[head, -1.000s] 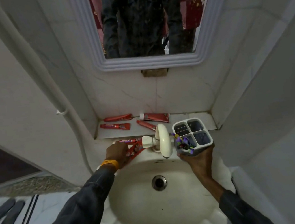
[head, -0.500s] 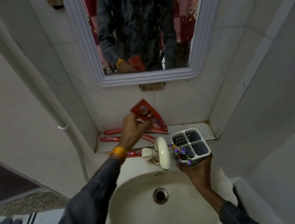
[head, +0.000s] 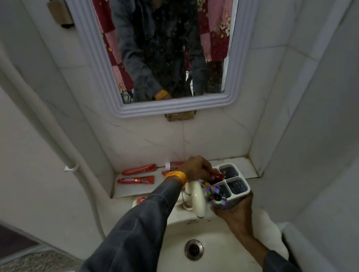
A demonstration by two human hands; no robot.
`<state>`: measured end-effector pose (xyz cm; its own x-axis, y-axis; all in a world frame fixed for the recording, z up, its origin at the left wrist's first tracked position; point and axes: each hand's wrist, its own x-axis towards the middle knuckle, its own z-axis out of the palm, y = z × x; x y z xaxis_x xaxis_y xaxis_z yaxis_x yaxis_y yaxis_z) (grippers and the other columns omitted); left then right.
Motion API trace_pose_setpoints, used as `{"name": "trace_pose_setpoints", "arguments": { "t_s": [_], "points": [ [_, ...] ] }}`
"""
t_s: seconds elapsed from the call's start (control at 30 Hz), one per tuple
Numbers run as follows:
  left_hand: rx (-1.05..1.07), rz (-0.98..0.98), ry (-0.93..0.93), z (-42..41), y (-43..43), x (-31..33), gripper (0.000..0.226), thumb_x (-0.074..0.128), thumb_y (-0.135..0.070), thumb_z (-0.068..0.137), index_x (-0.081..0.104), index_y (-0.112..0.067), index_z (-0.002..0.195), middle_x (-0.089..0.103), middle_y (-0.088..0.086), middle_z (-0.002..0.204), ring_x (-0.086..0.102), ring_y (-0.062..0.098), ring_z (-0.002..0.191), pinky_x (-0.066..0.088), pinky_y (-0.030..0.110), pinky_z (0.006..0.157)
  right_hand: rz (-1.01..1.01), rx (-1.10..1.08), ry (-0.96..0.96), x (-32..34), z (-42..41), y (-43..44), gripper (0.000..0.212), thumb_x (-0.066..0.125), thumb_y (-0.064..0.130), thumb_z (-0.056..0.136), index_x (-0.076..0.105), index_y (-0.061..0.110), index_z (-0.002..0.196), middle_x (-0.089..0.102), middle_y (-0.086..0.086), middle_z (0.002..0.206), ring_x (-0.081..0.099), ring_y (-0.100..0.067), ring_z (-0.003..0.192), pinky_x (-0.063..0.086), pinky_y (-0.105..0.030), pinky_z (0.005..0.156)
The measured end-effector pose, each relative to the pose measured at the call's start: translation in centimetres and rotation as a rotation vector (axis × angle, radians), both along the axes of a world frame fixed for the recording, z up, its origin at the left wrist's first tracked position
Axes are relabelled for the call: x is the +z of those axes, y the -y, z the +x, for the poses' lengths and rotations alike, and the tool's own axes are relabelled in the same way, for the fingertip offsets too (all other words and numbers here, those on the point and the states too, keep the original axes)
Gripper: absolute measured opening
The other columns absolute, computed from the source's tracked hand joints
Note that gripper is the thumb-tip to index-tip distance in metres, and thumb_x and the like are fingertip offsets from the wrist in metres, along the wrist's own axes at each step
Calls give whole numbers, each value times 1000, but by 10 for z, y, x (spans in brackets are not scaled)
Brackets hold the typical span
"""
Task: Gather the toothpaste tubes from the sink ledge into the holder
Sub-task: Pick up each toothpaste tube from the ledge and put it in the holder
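— Toothpaste tube (head: 217,176), red: where is it held?

— It is pinched in the closed fingers (head: 208,170) of the left hand (head: 195,168), right over the holder (head: 239,193), at the far-left compartment. Its long axis cannot be made out; most of it is hidden under the hand.

— And the holder?

— It is gripped from below by the right hand (head: 236,213), fingers wrapped round its base (a purple thing sits in the near-left cell).

— What remains?

— Two tubes (head: 136,180) lie flat on the sink ledge (head: 245,169), left of the left hand, long axes running left to right. Two more are partly hidden behind the wrist, another by the tap (head: 197,199). The left hand is judged nearer.
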<state>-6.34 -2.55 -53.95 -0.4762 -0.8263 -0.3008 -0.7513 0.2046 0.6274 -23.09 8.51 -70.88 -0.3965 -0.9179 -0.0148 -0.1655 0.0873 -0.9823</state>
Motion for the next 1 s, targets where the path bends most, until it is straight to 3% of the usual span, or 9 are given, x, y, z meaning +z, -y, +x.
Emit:
{"name": "trace_pose_setpoints", "arguments": {
  "t_s": [0.1,0.23,0.37,0.43,0.6,0.7,0.8,0.9,1.0],
  "points": [
    [-47,-26,42,-5,0,1,25,74,-18,84,75,-7,107,76,13,104,65,17,75,54,23,72,11,-2,-7,-6,-4,5,129,114,24,45,48,16,155,68,-11,148,73,-31,133,64,-57,106],
    [-83,-12,81,2,1,6,24,70,-16,84,76,-10,107,75,9,110,68,22,96,51,30,86,-3,-19,-5,3,-2,2,126,111,18,47,43,16,153,66,-13,149,72,-32,133,64,-58,105],
    [126,34,-174,57,-8,15,17,59,-25,95,73,-15,93,70,2,94,61,12,84,48,22,75,-10,-5,-22,1,-6,4,125,113,13,48,44,12,152,66,-16,149,71,-36,133,63,-61,107],
    [310,-79,-92,100,-10,-5,22,57,-25,97,71,-10,88,71,8,88,63,15,76,50,20,67,2,15,-40,-1,-6,3,121,112,-1,52,44,9,152,67,-18,148,71,-37,133,63,-60,107],
    [350,-107,417,164,-34,-84,25,55,-21,95,70,-8,112,69,14,117,65,30,106,49,35,91,-58,35,-38,-3,-1,1,120,107,-12,54,39,4,150,64,-21,146,70,-39,130,64,-44,105],
    [281,-178,503,157,-46,-104,25,55,-23,96,67,-10,113,68,13,118,62,30,110,46,35,94,-85,45,-44,-3,-1,1,118,107,-13,55,40,1,151,65,-21,146,70,-37,129,64,-28,102],
    [208,-180,551,146,-42,-112,33,65,-24,91,65,-8,119,66,15,121,63,31,110,49,37,95,-101,58,-45,-3,1,1,118,107,-11,55,40,7,150,64,-19,147,70,-37,131,63,-38,105],
    [175,-81,548,143,-40,-111,46,75,-32,83,65,-8,122,67,15,119,66,30,105,53,36,92,-114,59,-16,0,2,1,117,108,-10,55,39,19,146,63,-13,145,69,-32,130,61,-14,97],
    [304,-63,379,149,-38,-94,33,72,-31,87,71,-8,111,74,11,100,70,22,83,59,29,79,-108,66,10,3,2,0,120,115,17,50,42,24,144,65,-11,147,69,-31,134,64,-39,104]
  ]
}}
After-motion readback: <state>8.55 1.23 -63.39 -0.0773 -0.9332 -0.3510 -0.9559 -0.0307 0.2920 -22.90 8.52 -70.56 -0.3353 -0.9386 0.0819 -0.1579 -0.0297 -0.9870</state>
